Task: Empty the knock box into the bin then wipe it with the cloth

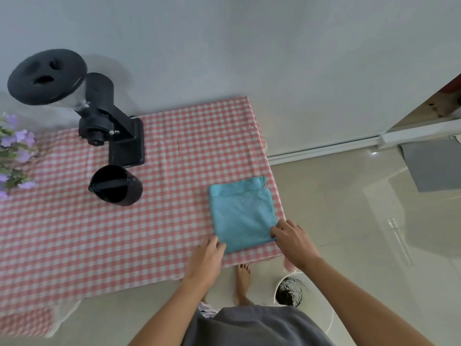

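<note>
1. Both hands lie nearest the camera, at the near edge of the table: the left hand [208,255] has its fingertips on the near left corner of the cloth [243,216], and the right hand [290,237] pinches the near right corner.
2. Whether either hand truly grips the fabric or only presses on it cannot be told; the two hands are apart, one at each corner.
3. Folded and teal, the cloth lies flat on the right part of the checked tablecloth [99,233].
4. Well apart to the left, the black knock box [116,186] stands upright with its bar across the open top.
5. Just behind it stands a black grinder [99,116] with a round lid.
6. Purple flowers [15,156] show at the left edge.
7. On the tiled floor beside the table's near right corner, a white bin [289,292] holds dark grounds, close to a bare foot [243,280].
</note>
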A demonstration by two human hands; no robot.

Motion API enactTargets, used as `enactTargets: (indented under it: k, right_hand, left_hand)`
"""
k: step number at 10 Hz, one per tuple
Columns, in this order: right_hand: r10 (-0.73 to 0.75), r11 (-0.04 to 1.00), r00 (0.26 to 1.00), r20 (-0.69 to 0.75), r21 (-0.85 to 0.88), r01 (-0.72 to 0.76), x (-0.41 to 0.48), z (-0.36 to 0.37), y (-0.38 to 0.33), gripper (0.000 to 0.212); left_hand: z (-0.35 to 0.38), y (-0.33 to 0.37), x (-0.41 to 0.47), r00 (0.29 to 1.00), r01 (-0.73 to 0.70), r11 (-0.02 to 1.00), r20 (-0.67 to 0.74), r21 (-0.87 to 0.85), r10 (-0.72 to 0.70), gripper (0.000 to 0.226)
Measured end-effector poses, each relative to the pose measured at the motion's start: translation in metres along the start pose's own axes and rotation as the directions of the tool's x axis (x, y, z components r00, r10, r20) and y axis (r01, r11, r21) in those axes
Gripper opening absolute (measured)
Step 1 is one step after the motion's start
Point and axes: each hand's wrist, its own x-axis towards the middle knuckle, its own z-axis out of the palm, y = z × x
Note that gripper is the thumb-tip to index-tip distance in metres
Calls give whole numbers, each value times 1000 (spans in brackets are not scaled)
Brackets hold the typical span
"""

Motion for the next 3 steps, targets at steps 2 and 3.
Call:
enactTargets:
  k: [2,3]
  right_hand:
    - [59,995,997,44,78,-62,-11,9,0,39]
    - [281,906,959,40,319,-279,-40,23,12,49]
  left_hand:
    - [-2,-1,-24,980,116,961,186,-252,-69,24]
    - [14,-15,-59,938,249,870,330,-426,-107,16]
